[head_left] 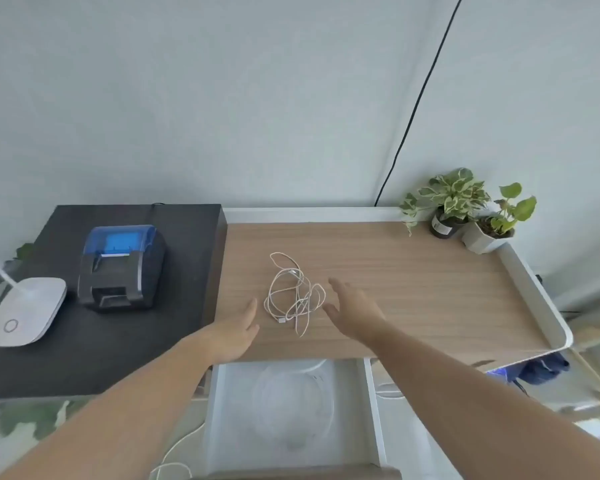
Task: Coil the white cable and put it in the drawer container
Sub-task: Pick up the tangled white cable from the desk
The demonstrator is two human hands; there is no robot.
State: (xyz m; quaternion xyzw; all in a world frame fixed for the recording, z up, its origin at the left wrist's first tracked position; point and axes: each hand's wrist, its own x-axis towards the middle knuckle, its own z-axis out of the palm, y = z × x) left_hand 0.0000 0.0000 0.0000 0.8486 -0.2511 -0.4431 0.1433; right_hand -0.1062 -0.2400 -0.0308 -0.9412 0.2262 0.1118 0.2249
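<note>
A thin white cable lies in a loose tangle on the wooden tabletop, one plug end near its front. My left hand hovers just left of the tangle, fingers apart, holding nothing. My right hand reaches in from the right, fingers spread and empty, close to the cable's right loops. Below the table's front edge a white drawer container stands pulled out, its inside pale and blurred.
A black side table on the left carries a black and blue receipt printer and a white lamp base. Two potted plants stand at the back right corner. A black wire runs down the wall.
</note>
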